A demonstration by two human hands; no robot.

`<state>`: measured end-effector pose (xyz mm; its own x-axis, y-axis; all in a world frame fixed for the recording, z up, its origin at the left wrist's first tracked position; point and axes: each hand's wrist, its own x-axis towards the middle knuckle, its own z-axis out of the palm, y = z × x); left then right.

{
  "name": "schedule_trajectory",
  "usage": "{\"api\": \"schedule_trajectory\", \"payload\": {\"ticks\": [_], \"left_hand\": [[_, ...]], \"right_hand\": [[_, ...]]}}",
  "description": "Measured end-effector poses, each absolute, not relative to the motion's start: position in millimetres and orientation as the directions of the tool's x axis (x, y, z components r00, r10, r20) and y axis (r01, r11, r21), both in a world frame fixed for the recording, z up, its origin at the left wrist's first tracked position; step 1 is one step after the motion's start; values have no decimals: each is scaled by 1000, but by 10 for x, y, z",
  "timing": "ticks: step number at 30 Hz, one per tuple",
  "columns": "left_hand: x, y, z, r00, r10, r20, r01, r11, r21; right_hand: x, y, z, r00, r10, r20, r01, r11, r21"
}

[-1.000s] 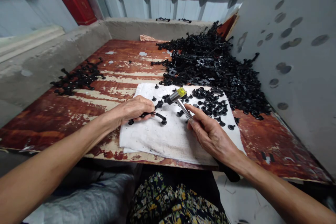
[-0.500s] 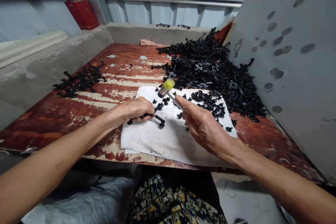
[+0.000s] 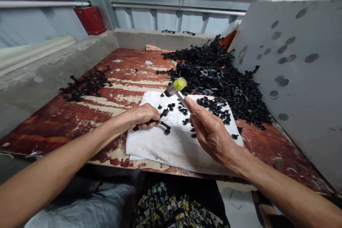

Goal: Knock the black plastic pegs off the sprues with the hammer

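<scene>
Left hand [image 3: 140, 115]: I see it pinching down a black plastic branched sprue [image 3: 157, 123] on the white cloth [image 3: 165, 146] near the worn red wooden board's [image 3: 80, 114] front edge; fingers hide the sprue's middle. Right hand [image 3: 211, 131]: closed around a small metal-handled hammer with a yellow head [image 3: 176, 86], raised above the cloth; the grip end is hidden. Heap of black plastic parts [image 3: 221, 74]: far right corner, single pieces indistinct.

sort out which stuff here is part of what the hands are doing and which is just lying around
In use:
left hand pressing a black plastic sprue onto the white cloth
right hand gripping a small hammer with a yellow head, raised above the cloth
loose black caps on the cloth

Lying about:
big black pile
small black pile
red box
spotted grey board
</scene>
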<state>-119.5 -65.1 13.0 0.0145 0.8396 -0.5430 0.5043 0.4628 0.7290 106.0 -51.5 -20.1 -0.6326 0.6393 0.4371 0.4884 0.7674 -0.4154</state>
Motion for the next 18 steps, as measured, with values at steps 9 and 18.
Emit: {"api": "schedule_trajectory", "payload": {"ticks": [9,18], "left_hand": [[-1216,-646,93,77,849,-523,555,399,730],[-1301,-632,-64,78,897,-434,652,283,703]], "right_hand": [[1063,-564,-197,-698,641,320,546,765,-342],[1046,-569,-113,-720,671,178,583,724,-370]]}}
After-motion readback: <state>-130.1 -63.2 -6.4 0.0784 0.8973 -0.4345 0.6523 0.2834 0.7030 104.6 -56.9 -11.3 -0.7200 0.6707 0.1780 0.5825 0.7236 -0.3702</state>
